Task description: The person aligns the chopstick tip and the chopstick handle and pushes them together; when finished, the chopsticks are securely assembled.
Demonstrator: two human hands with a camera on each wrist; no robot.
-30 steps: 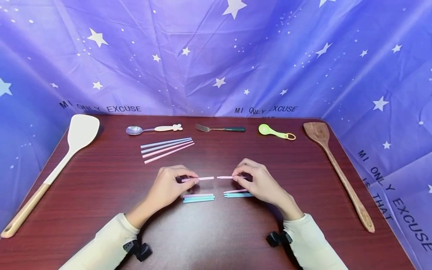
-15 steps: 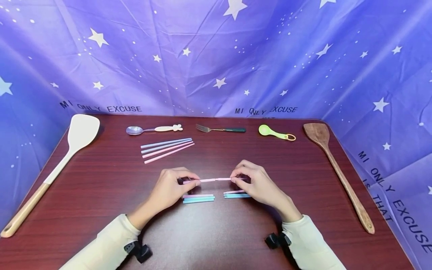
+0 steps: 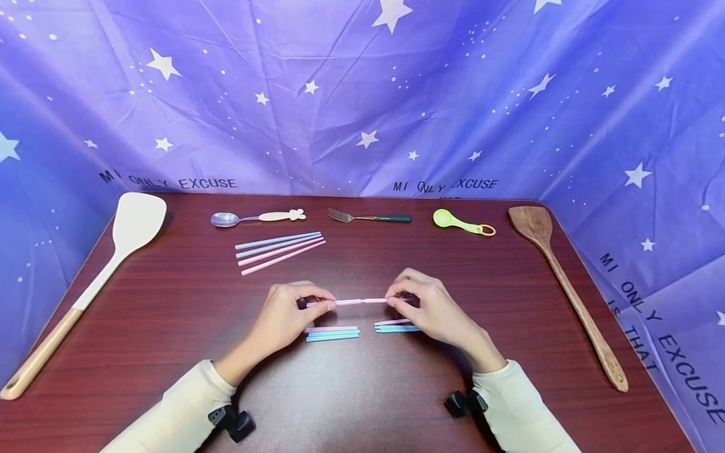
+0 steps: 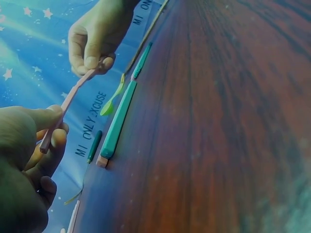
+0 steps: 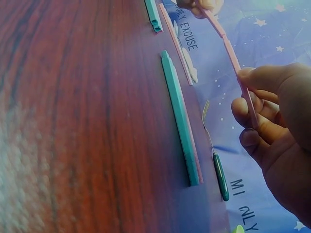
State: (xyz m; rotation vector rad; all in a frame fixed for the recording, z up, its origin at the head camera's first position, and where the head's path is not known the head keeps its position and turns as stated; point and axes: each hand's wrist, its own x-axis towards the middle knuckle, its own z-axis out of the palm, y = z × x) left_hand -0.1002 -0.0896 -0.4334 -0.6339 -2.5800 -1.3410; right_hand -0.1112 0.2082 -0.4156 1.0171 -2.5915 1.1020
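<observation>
We see the left hand pinching one pink stick toward three o'clock, the right hand another pink stick toward nine, ends meeting; only the head view shows the white spatula.

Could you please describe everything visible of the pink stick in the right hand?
The pink stick is slim, straight and looks plastic. The right hand pinches it with thumb and fingers above the table, its inner end meeting another pink stick, held by the left hand. Whether they interlock is unclear.
</observation>
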